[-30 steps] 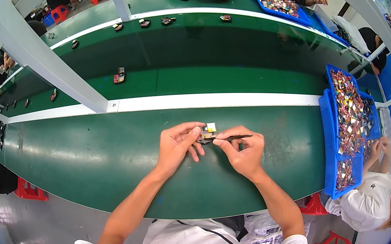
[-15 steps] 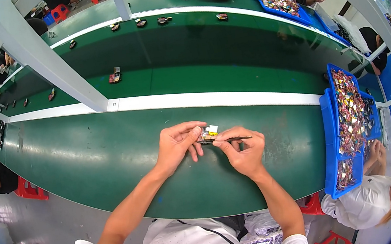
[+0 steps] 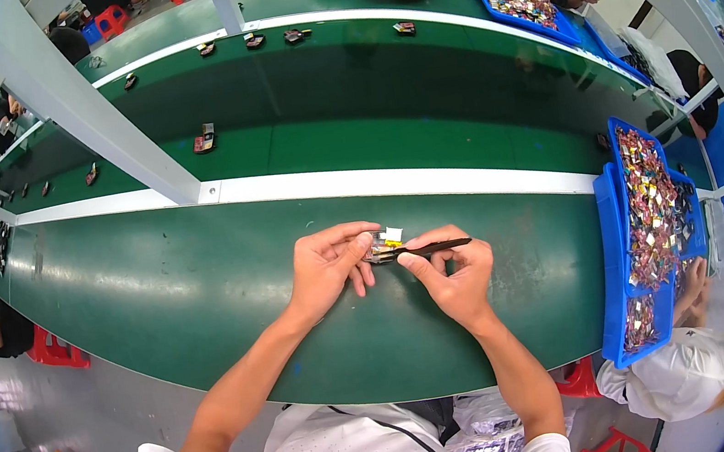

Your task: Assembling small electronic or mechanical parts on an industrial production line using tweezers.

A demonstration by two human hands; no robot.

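Over the green tabletop (image 3: 202,276), my left hand (image 3: 328,266) pinches a small dark electronic part (image 3: 381,246) with a white flap and a yellow patch. Its thumb and forefinger close on the part's left side. My right hand (image 3: 453,280) grips a pair of black tweezers (image 3: 443,245) between thumb and fingers. The tweezers' tips reach the lower right edge of the part; whether they grip anything there is too small to tell. Both hands are close together, slightly above the table.
Blue trays (image 3: 613,283) of small pink, white and yellow pieces stand at the right edge. Beyond a white rail (image 3: 356,186), a green conveyor belt (image 3: 349,135) carries several dark parts. A slanted grey post (image 3: 102,124) rises at left. A co-worker in white (image 3: 674,372) sits at right.
The tweezers in my right hand have turned, so more of their length shows. My left hand keeps its hold on the part. Parts on the belt have shifted slightly left.
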